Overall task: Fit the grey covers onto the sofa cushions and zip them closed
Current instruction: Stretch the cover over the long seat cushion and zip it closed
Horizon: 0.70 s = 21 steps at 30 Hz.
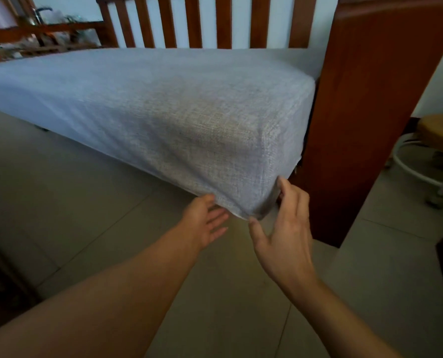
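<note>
So the grey cover (148, 99) was already over the sofa cushion, which lay flat on the wooden sofa frame (365, 104), filling most of the view from about 9 o'clock across to 2 o'clock, with its near corner pointing down toward us around 6 o'clock from the middle of the cushion. Both our hands were right at that corner. Our left hand (205, 220) sat at roughly 8 o'clock from the corner, palm turned up, fingers loose and spread, fingertips touching the cover's bottom edge from underneath, not really gripping anything. Our right hand (285, 228) was at about 4 o'clock from the corner, fingers straight and a bit apart, thumb tip against the very bottom of the corner and the other fingers up along the cover's end face next to the sofa's side panel. We couldn't see any zip from here. Off at 3 o'clock stood a round wooden stool (440, 133) with white metal legs on the tiled floor (60, 202).
</note>
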Each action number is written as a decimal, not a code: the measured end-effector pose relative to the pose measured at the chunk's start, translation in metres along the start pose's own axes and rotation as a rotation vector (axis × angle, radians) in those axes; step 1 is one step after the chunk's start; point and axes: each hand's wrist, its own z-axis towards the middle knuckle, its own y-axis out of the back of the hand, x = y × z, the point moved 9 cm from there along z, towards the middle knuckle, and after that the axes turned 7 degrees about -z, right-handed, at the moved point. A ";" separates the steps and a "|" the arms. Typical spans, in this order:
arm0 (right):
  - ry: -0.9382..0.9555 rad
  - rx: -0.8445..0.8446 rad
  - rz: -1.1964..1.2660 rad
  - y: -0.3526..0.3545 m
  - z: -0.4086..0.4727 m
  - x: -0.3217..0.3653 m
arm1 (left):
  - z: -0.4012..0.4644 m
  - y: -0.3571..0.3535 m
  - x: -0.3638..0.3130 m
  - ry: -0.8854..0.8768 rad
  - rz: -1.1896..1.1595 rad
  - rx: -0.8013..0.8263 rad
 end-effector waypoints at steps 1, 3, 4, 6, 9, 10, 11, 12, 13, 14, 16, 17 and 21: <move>0.002 0.018 -0.022 -0.004 -0.003 0.007 | 0.002 0.004 -0.007 -0.028 -0.006 -0.031; -0.009 0.033 -0.079 -0.010 -0.003 0.018 | 0.004 0.005 -0.016 -0.062 0.024 -0.053; -0.012 0.032 -0.113 -0.012 -0.002 0.018 | 0.005 0.004 -0.017 -0.065 0.057 -0.060; -0.007 0.038 -0.177 -0.013 0.000 0.019 | 0.008 0.005 -0.018 -0.053 0.132 -0.078; 0.002 0.075 -0.235 -0.011 0.000 0.020 | 0.013 0.007 -0.021 -0.037 0.243 -0.112; 0.003 0.095 -0.237 -0.011 -0.002 0.020 | 0.014 0.010 -0.022 -0.034 0.260 -0.132; 0.001 0.107 -0.241 -0.009 -0.002 0.022 | 0.013 0.011 -0.024 -0.029 0.251 -0.151; 0.001 0.108 -0.249 -0.007 -0.001 0.023 | 0.013 0.013 -0.024 -0.031 0.234 -0.174; 0.004 0.096 -0.259 -0.004 0.000 0.025 | 0.012 0.014 -0.026 -0.041 0.201 -0.201; 0.007 0.080 -0.266 0.000 0.003 0.027 | 0.012 0.017 -0.029 -0.066 0.171 -0.240; 0.000 0.046 -0.265 0.009 0.010 0.031 | 0.007 0.027 -0.045 -0.203 0.209 -0.389; -0.003 0.031 -0.256 0.013 0.016 0.034 | -0.004 0.028 -0.059 -0.322 0.303 -0.468; 0.052 -0.058 -0.253 0.036 0.047 0.059 | -0.079 -0.013 -0.131 -0.998 0.549 -0.557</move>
